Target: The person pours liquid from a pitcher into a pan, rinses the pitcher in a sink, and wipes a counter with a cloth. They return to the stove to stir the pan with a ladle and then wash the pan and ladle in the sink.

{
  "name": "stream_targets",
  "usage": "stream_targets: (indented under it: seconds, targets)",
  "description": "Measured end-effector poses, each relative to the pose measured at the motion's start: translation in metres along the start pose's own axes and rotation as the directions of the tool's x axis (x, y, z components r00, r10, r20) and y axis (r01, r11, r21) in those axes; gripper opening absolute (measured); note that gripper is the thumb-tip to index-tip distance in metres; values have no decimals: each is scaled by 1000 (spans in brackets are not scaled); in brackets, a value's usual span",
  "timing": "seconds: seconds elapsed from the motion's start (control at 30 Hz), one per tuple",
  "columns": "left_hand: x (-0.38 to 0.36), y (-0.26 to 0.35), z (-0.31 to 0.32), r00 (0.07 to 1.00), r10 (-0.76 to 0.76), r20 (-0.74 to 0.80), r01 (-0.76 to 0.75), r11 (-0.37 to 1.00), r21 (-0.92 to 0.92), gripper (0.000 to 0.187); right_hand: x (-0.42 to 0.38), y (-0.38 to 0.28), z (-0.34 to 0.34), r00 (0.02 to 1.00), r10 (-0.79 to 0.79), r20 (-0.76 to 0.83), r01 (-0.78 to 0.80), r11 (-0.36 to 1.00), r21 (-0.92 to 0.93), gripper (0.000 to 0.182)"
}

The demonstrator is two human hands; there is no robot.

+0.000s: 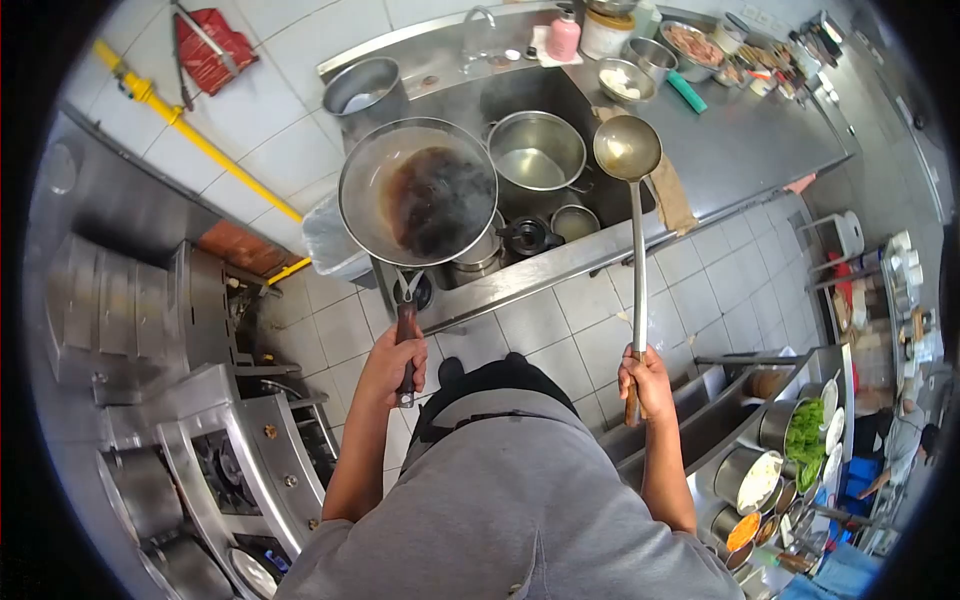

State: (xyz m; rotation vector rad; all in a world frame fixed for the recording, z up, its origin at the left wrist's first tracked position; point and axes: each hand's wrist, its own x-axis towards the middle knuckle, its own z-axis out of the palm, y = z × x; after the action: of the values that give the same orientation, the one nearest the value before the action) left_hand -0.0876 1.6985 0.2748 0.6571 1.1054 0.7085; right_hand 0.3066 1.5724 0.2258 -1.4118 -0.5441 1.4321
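Note:
My left hand (388,368) is wrapped round the dark handle of a large wok (368,195). Dark brown liquid (440,200) lies in the wok, and steam rises from it. The wok is above the left side of a steel sink (500,285). My right hand (648,380) grips the wooden end of a long metal ladle (639,270). The ladle's round bowl points away from me, over the sink's right edge, with a little yellowish liquid in it. Between wok and ladle, a steel pot (494,128) with pale liquid stands in the sink.
Behind the wok sits another metal pot (365,95). A pink bottle (564,38) and a bowl of white pieces (626,80) stand at the back. Stoves (225,470) are on my left; containers of leafy greens (805,435) are on my right. A person (900,445) is at far right.

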Motion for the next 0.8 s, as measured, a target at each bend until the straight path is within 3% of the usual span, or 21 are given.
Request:
stream_targets:
  seconds: [0.2,0.8]
  targets:
    - [26,4,1,998,-37,46,35,998,55,16,-12,6,8,997,46,-69,-43,998,47,7]
    - [62,4,2,996,-69,59,58,982,180,15,-20,20,12,983,3,-186,17,994,109,6]
